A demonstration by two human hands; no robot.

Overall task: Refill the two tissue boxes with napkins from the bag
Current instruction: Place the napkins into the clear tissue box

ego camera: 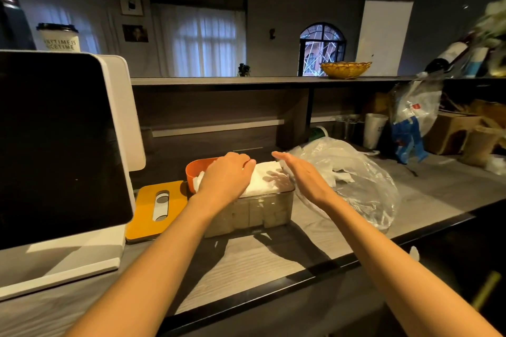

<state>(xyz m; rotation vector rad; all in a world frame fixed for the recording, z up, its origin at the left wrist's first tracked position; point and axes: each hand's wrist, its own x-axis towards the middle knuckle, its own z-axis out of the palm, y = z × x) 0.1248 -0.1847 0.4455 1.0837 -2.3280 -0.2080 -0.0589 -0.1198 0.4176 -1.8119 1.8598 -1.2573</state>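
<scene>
White-cased, a dark screen [59, 142] stands at the far left of the grey counter [273, 257]. Just right of its base a yellow lid [157, 209] with a slot lies flat. Behind the lid's right end sits an orange box [195, 169], open on top, with a bit of white napkin showing inside. Touching it on the right is a clear box [262, 210], also lidless, heaped with white napkins [267, 176] that rise above its rim. The left hand [226, 176] lies palm-down on the left part of that stack, fingers bent over the paper and pressing on it; whether they pinch any sheet cannot be told. The right hand [302, 172] hovers just right of the stack, fingers straight and together, holding nothing. Beside it on the right lies a crumpled clear plastic bag [356, 180] with some white napkins inside. Farther right are a paper cup [374, 130] and brown boxes [451, 133]; a yellow basket [345, 69] sits on the shelf above.
</scene>
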